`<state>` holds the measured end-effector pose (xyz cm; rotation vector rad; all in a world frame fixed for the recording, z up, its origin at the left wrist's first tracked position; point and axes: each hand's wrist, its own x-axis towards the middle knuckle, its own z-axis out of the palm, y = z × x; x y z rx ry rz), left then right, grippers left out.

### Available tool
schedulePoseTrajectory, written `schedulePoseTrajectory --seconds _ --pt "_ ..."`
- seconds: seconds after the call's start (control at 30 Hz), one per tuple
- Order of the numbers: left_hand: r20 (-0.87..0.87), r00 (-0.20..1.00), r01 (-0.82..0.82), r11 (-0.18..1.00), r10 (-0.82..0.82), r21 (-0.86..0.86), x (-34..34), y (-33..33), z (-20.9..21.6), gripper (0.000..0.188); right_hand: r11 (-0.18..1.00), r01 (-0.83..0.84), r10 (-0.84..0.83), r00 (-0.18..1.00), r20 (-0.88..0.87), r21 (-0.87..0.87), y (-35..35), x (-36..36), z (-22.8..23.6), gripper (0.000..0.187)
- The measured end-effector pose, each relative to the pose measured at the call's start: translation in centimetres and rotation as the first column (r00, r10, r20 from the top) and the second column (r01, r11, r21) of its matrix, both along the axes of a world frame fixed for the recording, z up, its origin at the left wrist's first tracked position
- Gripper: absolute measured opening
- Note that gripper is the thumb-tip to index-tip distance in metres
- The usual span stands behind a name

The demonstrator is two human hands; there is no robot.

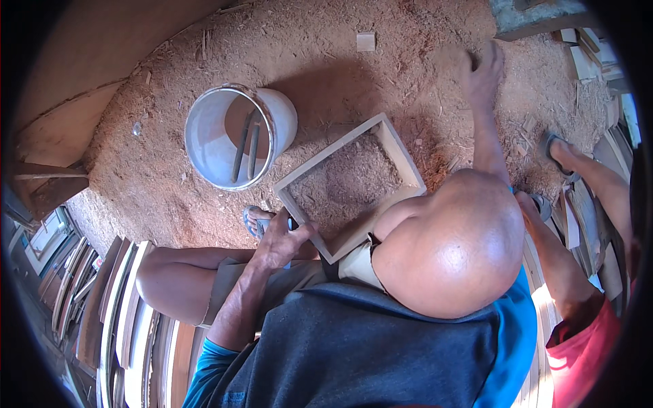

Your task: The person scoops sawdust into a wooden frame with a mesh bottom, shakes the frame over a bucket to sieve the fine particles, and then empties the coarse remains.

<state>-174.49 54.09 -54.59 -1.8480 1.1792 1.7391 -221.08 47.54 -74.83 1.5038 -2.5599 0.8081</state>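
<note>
Head view: a wooden frame (401,153), open face up and loaded with sawdust, is seen resting across the lap of a crouching person, just right of a white bucket (204,136). The frame's near rim is clamped by the left hand (282,238), fingers curled over the edge and thumb set along the outside. The right hand (479,68) is stretched far out, palm down, onto the sawdust floor (326,61). Its fingers are held close together and pressed into the pile, and whether anything is gripped cannot be told.

The frame is turned like a diamond. Its long axis runs from lower left to upper right in the picture, with one corner toward the bucket and the opposite one hidden at the person's chest. Whether it sits level cannot be told.

With only one hand on it, the frame is probably best kept flat and braced against the knee, gripped nearer the middle of the rim so that the load is not tipped while the other arm is extended.

Two dark rods (246,149) are stood in the bucket. A small wood block (365,41) lies on the floor beyond, and planks (115,306) are stacked at lower left. Another person's legs (564,272) are seen at right.
</note>
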Motion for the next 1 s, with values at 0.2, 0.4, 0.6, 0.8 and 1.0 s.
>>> schedulePoseTrajectory --seconds 0.2,0.4,0.6,0.8,1.0 --pt "-0.053 0.996 -0.067 0.993 0.073 0.098 -0.8 -0.9 0.4 0.061 0.99 0.11 -0.113 0.993 0.034 0.087 -0.6 -0.9 -3.2 0.073" --pt "-0.059 0.998 0.003 1.0 -0.005 -0.031 -1.2 -0.6 0.1 0.058 0.971 0.079 -0.078 0.997 -0.013 0.224 -0.5 6.3 -0.2 0.077" --pt "-0.071 0.997 0.006 0.998 -0.01 -0.059 -1.8 -0.8 -0.5 0.061 0.982 -0.11 0.126 0.987 -0.101 0.155 0.3 9.3 -1.7 0.071" --pt "-0.091 0.995 -0.051 0.999 0.051 0.003 -2.6 -1.1 -1.0 0.061 0.997 -0.004 -0.051 0.751 0.658 0.082 0.6 8.9 0.7 0.052" --pt "-0.014 0.995 0.101 0.993 -0.102 -0.062 -2.7 -1.2 -3.2 0.065 0.991 0.02 -0.136 0.162 0.977 0.134 2.7 11.2 9.1 0.048"
